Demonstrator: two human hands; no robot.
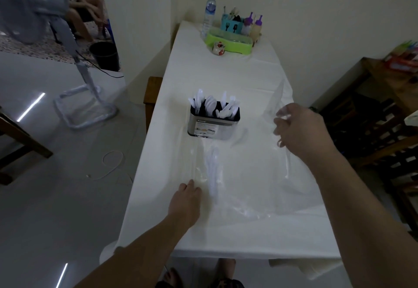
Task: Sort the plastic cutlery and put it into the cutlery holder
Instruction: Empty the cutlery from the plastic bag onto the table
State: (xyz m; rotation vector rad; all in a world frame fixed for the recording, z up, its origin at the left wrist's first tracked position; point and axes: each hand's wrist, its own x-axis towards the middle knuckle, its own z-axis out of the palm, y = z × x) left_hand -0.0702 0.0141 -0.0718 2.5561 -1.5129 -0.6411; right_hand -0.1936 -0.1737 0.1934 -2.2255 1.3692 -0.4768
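A steel cutlery holder (212, 127) with a black rim stands in the middle of the white table (226, 72), filled with several white plastic spoons, forks and knives (214, 106). In front of it lies a large clear plastic bag (253, 174) with a few white cutlery pieces (213, 170) inside. My left hand (185, 199) rests on the bag's near left part, fingers curled at the plastic. My right hand (298, 129) is raised to the right of the holder and grips the bag's far edge, lifting it.
At the table's far end stand a water bottle (210, 11), a green tray (228, 42), a teal utensil box (233, 25) and two sauce bottles (253, 26). A dark wooden shelf (373, 118) is on the right, a fan stand (86, 97) on the floor left.
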